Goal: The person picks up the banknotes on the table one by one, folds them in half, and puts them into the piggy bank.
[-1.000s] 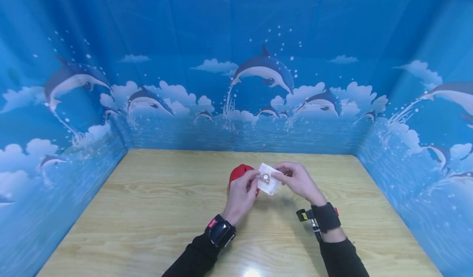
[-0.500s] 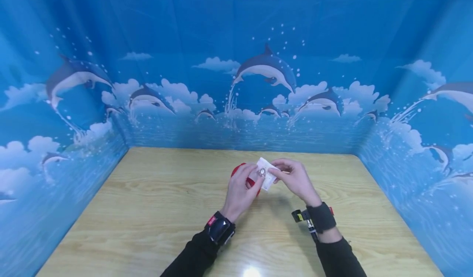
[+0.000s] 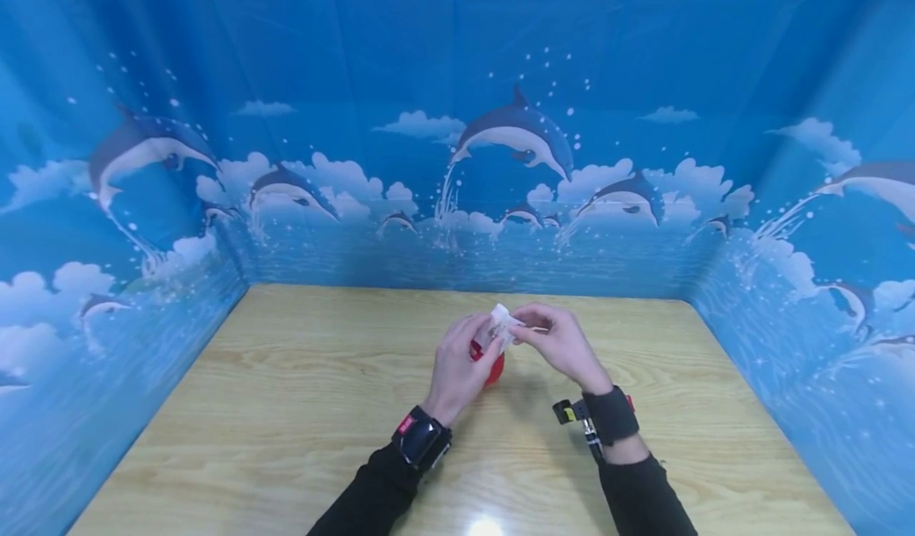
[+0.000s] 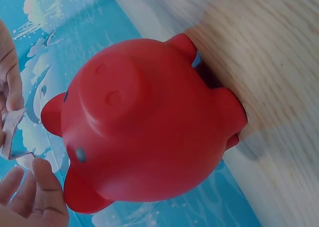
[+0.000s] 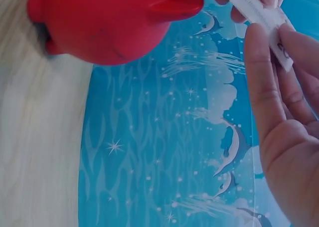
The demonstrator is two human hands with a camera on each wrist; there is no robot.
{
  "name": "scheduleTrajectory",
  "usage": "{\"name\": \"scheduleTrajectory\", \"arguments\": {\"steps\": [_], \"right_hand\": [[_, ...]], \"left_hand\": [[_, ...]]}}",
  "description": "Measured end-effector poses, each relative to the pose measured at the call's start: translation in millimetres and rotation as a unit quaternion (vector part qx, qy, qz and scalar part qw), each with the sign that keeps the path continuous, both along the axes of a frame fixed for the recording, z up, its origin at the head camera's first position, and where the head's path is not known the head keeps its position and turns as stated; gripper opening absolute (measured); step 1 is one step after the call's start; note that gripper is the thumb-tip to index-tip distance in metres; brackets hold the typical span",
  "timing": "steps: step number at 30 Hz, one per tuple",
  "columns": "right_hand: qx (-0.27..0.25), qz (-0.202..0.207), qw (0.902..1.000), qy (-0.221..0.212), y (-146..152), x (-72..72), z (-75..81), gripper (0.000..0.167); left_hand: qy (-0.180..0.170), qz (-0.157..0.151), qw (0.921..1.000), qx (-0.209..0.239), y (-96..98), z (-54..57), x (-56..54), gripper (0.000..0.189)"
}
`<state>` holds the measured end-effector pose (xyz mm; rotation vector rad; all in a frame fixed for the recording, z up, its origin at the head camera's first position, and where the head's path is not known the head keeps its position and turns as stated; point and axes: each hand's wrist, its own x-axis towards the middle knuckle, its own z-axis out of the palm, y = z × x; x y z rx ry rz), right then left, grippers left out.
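Note:
A red piggy bank (image 4: 144, 127) stands on the table, its snout and ears showing in the left wrist view; in the head view the left hand partly covers it. Above its top, both hands hold a pale, printed paper note that looks like a banknote (image 3: 500, 328). Bends show in the banknote (image 4: 12, 132) in the left wrist view. My left hand (image 3: 456, 373) pinches its left side between thumb and fingers. On the other side my right hand (image 3: 561, 344) pinches it too. Printed lettering shows on the banknote (image 5: 264, 22) in the right wrist view.
The wooden table (image 3: 322, 409) spreads round both hands. A blue curtain (image 3: 357, 123) with dolphins stands behind it and along both sides. A wrist camera (image 3: 572, 411) juts out from the right wrist strap.
The banknote, flat and spread a second ago, is now bent smaller between the hands. My right hand has moved left, closer to my left hand.

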<state>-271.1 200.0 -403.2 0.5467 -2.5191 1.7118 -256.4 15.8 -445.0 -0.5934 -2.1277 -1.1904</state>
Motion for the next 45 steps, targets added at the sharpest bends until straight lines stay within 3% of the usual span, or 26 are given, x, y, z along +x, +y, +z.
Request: {"name": "scheduleTrajectory", "arguments": {"steps": [5,12,24,30,36,45], "right_hand": [[0.0,-0.001,1.0,0.005,-8,-3.8,4.7,0.026],[0.017,0.001,0.999,0.041,-15,-8.6,8.4,0.023],[0.001,0.014,0.9998,0.013,-21,-10.5,7.8,0.02],[0.004,0.014,0.9997,0.022,-20,-12.0,5.0,0.018],[0.02,0.013,0.9992,0.033,-19,-13.6,2.9,0.022],[0.026,0.019,0.9994,0.015,-19,-12.7,-0.3,0.024]], "left_hand": [[-0.003,0.0,0.9999,0.009,-1.6,1.6,-0.8,0.027],[-0.037,-0.009,0.999,0.025,-4.5,4.7,-1.4,0.022],[-0.062,0.0,0.9979,0.018,-6.8,5.9,0.6,0.017],[-0.056,0.006,0.9983,0.017,-7.2,5.7,1.1,0.015],[-0.047,0.008,0.9985,0.029,-8.7,6.1,-0.2,0.012],[-0.066,-0.005,0.9955,0.068,-10.8,6.9,-0.7,0.015]]}}
